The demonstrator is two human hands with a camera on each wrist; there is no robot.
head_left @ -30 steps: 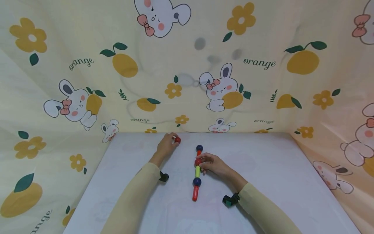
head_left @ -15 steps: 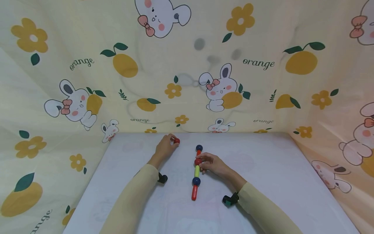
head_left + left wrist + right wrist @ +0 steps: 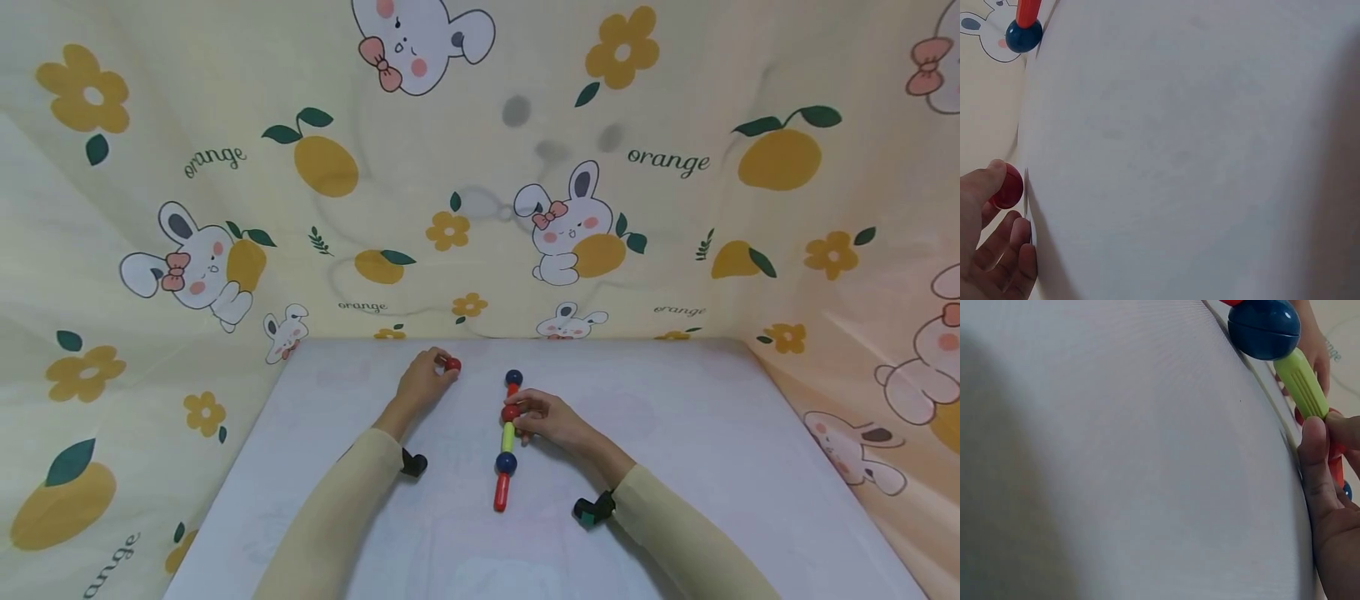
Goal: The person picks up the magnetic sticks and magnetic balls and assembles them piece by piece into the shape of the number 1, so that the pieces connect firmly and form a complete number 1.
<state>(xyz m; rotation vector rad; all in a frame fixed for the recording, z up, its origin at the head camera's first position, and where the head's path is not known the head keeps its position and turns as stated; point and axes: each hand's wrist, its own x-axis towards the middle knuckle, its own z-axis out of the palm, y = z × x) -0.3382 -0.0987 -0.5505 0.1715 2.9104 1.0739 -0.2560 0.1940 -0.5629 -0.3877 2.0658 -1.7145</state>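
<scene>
My left hand (image 3: 422,383) pinches a loose red ball (image 3: 453,365) between thumb and fingers near the table's far edge. In the left wrist view that red ball (image 3: 1012,189) sits at the fingertips. My right hand (image 3: 552,418) pinches the red ball (image 3: 510,413) in the middle of a chain of toy balls and rods. Beyond it come a short red rod, partly covered by fingers, and a dark blue ball (image 3: 513,378). Nearer lie a yellow-green rod (image 3: 508,437), another blue ball (image 3: 506,463) and a red rod (image 3: 501,492) with a free end.
The white tabletop (image 3: 645,383) spreads round both hands. A cream cloth (image 3: 465,125) printed with rabbits and oranges hangs behind and at the sides. Black wrist cameras, including the right one (image 3: 594,509), stick out from the cuffs.
My left hand has drawn slightly nearer with the loose red ball. My right hand keeps its hold on the chain, whose near end has barely shifted.
</scene>
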